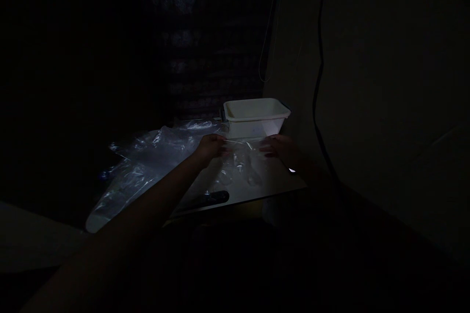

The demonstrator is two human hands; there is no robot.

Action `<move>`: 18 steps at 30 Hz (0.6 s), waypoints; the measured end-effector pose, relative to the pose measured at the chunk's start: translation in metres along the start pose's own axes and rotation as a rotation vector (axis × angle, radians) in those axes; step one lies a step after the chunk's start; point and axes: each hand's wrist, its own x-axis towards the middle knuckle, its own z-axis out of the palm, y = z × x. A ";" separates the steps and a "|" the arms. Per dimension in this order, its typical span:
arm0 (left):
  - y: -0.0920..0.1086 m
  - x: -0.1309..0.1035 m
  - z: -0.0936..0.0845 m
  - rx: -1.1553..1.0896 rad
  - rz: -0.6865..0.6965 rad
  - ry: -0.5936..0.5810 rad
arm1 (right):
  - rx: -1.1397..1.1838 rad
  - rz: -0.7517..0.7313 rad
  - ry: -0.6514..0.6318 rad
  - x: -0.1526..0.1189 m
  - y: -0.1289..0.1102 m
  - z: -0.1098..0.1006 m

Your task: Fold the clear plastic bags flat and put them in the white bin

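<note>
Both my hands are over a pale table in a very dark room. A clear plastic bag hangs between them. My left hand pinches the bag's upper left edge, and my right hand has its fingers at the upper right edge, closed on it. To the left lies a spread pile of clear plastic bags. Just behind my hands stands a white plastic tub with dark handles; the part of its inside that shows holds nothing I can make out.
A dark elongated object lies near the table's front edge. Beside my right wrist is a small bright spot on a dark object. A black cable hangs along the right wall, and dark blinds are behind.
</note>
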 end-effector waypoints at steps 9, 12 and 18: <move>0.004 -0.001 -0.001 -0.099 0.346 -0.152 | -0.171 -0.360 0.171 -0.012 -0.024 -0.006; 0.002 -0.001 -0.002 -0.053 0.396 -0.151 | -0.282 -0.451 0.117 -0.018 -0.023 -0.015; -0.002 -0.006 -0.005 -0.206 0.058 -0.152 | -0.539 -0.457 -0.023 -0.022 -0.002 -0.026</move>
